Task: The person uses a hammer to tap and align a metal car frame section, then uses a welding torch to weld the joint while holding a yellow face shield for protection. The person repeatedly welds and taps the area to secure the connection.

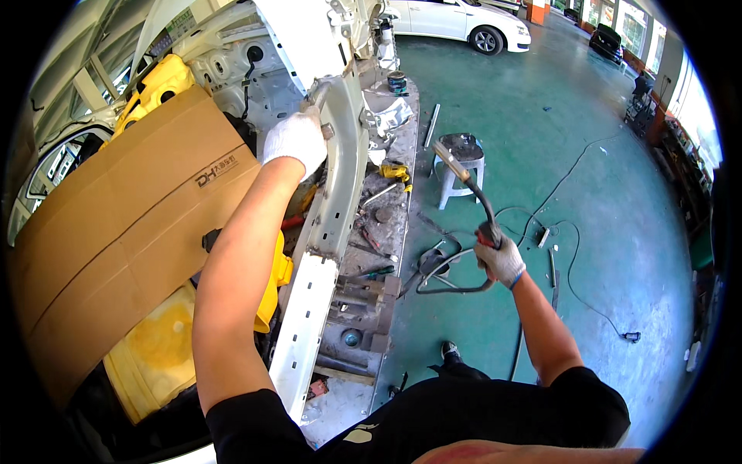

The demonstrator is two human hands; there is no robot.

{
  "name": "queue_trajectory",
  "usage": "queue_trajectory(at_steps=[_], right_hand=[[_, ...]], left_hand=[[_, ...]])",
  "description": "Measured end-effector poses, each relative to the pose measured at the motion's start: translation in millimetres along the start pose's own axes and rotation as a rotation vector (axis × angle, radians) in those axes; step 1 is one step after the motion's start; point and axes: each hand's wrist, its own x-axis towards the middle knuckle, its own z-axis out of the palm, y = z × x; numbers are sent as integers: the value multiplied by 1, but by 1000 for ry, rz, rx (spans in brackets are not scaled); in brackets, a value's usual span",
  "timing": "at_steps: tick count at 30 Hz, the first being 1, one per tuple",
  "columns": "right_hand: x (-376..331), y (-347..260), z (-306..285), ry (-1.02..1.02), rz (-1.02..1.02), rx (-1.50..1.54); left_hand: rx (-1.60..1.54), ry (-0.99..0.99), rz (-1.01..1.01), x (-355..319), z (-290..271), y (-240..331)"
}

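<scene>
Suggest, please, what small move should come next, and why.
Probably bring the torch-like tool left toward the grey rail: the right hand holds it well away from the rail, while the left hand is at the rail's upper part.

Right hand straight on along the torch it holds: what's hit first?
In view, the line from the right hand along the torch crosses the pale bar first, then the cluttered bench; true depth is unclear.

Dark printing (217, 171) stands near the right edge of the brown cardboard sheet (124, 224) at left: two bold Latin letters beside smaller Chinese characters, all slanting upward to the right.
</scene>
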Motion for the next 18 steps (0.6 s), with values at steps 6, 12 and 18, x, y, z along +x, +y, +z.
queue_trajectory(at_steps=[6,12,18], right_hand=[[56,-115,54,-62,-145,-168],[115,-245,108,-64,-225,-542],[141,-273,127,45,-208,-750]], left_hand=[[27,-26,19,-6,-12,7],[-6,-34,27,-9,-1,3],[-28,0,71,-4,-1,6]])
